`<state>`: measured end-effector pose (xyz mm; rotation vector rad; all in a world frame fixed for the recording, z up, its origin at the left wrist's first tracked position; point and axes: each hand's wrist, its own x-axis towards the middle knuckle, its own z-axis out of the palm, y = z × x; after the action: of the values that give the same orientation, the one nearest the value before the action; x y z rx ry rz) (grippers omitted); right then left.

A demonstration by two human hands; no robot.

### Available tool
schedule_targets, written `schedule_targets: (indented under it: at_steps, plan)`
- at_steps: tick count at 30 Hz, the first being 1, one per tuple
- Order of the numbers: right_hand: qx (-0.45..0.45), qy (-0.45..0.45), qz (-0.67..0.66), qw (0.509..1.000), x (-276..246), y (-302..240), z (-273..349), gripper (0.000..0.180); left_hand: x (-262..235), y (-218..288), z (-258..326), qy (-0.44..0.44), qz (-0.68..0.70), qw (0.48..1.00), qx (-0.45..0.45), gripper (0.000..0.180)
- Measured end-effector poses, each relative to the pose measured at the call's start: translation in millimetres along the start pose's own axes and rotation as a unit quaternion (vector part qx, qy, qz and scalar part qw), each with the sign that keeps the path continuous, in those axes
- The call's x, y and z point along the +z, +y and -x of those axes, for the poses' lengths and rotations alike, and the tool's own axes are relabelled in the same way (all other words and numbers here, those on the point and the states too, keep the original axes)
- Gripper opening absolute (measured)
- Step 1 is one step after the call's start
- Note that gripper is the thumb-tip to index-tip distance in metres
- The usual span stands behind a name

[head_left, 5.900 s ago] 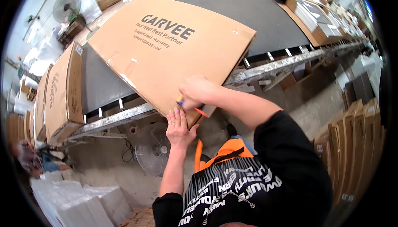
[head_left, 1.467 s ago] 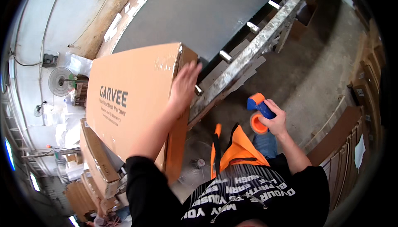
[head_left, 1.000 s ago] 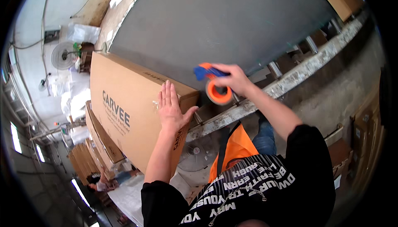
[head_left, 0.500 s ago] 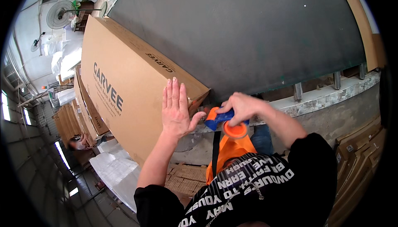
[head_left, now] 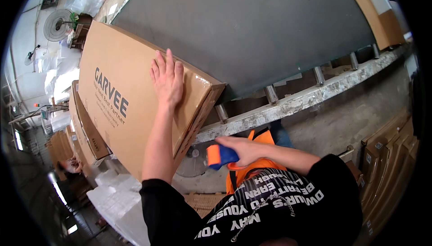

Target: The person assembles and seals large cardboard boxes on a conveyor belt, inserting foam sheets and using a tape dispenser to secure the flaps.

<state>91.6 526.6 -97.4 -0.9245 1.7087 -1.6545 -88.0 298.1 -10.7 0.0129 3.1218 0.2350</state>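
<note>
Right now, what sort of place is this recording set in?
Probably a warehouse packing line: a long grey conveyor belt on metal rollers, a large flat brown cardboard carton under the left hand, and an orange-and-blue tape dispenser in the right hand.

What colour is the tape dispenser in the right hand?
The tape dispenser is orange and blue, seen in the head view, held in the right hand.

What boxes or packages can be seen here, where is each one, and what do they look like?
Large cardboard box: flat, brown, dark print, on the conveyor's left end, under the left hand.
More cardboard boxes: brown, lined up behind it, far left.
Flat cartons: brown, standing on edge, far right.
White wrapped bundles: lower left, on the floor.
</note>
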Motion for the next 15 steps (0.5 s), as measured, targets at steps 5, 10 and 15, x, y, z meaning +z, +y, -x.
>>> schedule_targets:
  at_steps: [5,10,15]
  plan:
    - [0.125,0.260,-0.206,0.935,-9,-26,31,0.088,-26,-56,38,0.095,0.351,0.932,-0.010,0.068]
    - [-0.008,0.498,-0.384,0.778,-12,-66,-12,0.076,-66,-201,235,0.316,0.230,0.904,-0.175,0.067]
    - [-0.068,0.449,-0.375,0.808,-29,-86,-93,0.059,-32,-359,427,0.361,0.471,0.600,-0.537,0.072]
